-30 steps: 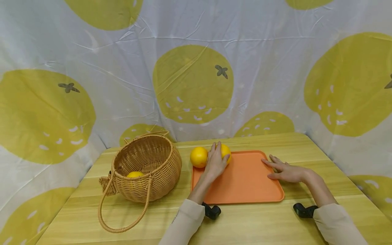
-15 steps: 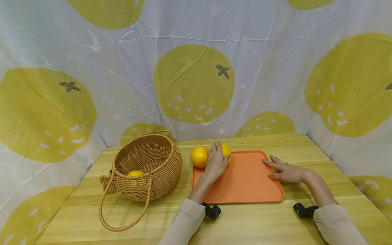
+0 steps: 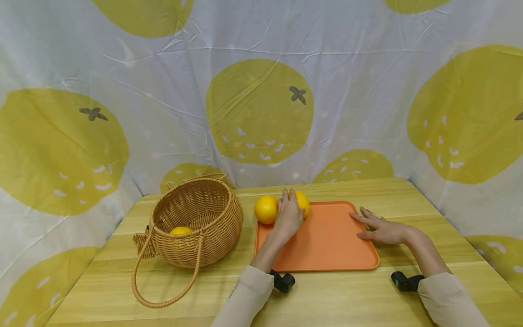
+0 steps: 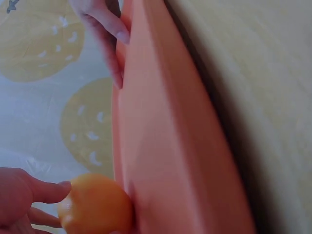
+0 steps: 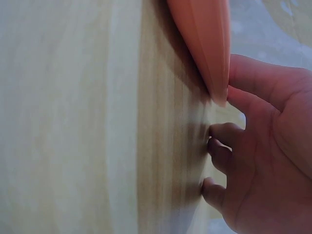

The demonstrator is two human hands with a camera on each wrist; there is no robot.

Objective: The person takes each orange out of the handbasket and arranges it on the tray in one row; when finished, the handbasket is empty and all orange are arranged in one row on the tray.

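In the head view my left hand [image 3: 289,219] reaches over the back left of an orange plastic tray [image 3: 323,245]. Its fingers lie round the far-left side of one orange [image 3: 303,203], and the thumb is at the near side. The left wrist view shows the thumb touching this orange [image 4: 97,207], with the other fingers partly hidden behind it. A second orange [image 3: 265,210] sits just left of the hand, at the tray's back left corner. My right hand [image 3: 382,229] rests with spread fingers at the tray's right edge; thumb and forefinger touch the rim, other fingertips reach the tabletop.
A round wicker basket [image 3: 220,240] stands left of the tray, tipped toward me, with one orange [image 3: 181,230] inside. Its handle [image 3: 163,305] hangs down toward the table's front. The wooden table [image 3: 335,299] backs onto a fruit-print curtain [image 3: 351,104].
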